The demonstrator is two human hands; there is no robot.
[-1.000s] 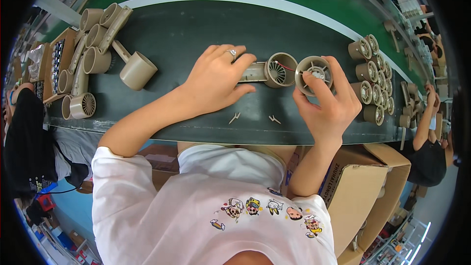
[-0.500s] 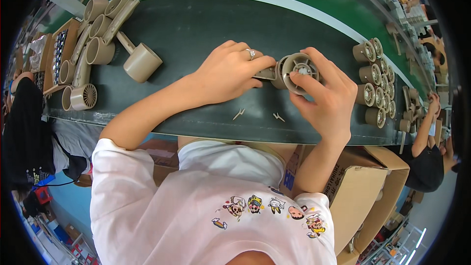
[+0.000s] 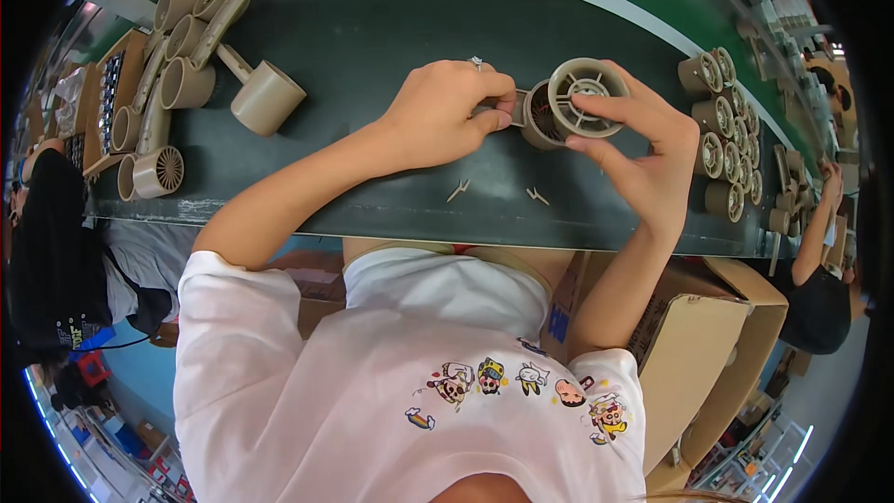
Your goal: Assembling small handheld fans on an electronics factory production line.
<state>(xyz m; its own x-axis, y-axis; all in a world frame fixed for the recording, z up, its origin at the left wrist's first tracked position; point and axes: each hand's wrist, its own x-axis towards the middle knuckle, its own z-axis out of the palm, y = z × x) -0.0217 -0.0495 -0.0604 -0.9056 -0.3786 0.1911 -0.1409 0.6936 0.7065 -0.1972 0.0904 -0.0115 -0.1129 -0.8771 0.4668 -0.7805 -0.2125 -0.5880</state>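
My left hand (image 3: 456,107) is closed, its thumb and fingers pinching the handle end of a beige hair-dryer-shaped housing (image 3: 537,133). The housing's round body lies to the right of those fingertips, its open end turned partly toward me. With my right hand (image 3: 652,135) I grip a beige round spoked fan duct (image 3: 559,98) by its rim, thumb below and a finger across the spokes. The duct overlaps the housing's opening from the front right; whether they touch is hidden. Nearer to me on the dark bench lie two small beige forked pieces (image 3: 457,190).
Several beige housings (image 3: 186,84) are stacked at the left, with one lone housing (image 3: 268,98) beside them. A box of dark parts (image 3: 110,93) stands farther left. Rows of round spoked units (image 3: 715,116) stand at the right. An open carton (image 3: 694,363) sits below the bench edge.
The fan duct has shifted right and slightly up, off the housing's opening, showing more of its inside. My left fingers have drawn together on the handle end.
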